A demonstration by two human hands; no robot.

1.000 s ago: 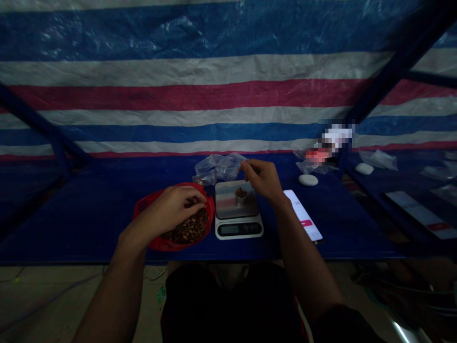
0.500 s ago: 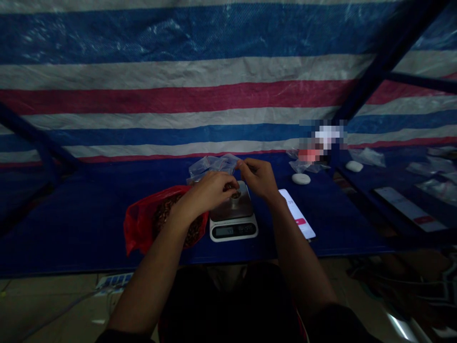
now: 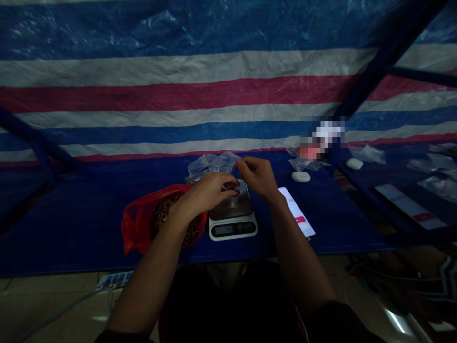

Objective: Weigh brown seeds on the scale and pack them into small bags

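My left hand (image 3: 214,188) is bent over a small metal cup (image 3: 234,200) on the plate of a white digital kitchen scale (image 3: 233,228). Its fingers close together at the cup's mouth, around something small and brown that I cannot make out. Behind the plate's right side, my right hand (image 3: 260,175) is curled, thumb and finger pinched by the edge of some clear plastic bags (image 3: 214,163); what they hold is unclear. Partly under my left forearm lies an open red plastic bag (image 3: 137,219) full of small brown pieces (image 3: 162,212).
A lit phone (image 3: 298,214) lies right of my right forearm, with a white rounded case (image 3: 301,176) beyond it. On the neighbouring blue table are another phone (image 3: 410,207), a second white case (image 3: 354,164) and plastic bags. Blue metal bars (image 3: 374,76) slant at both sides before a striped tarp.
The fingers of my left hand have closed in a little over the cup. My right hand stays almost where it was. The view has shifted slightly.
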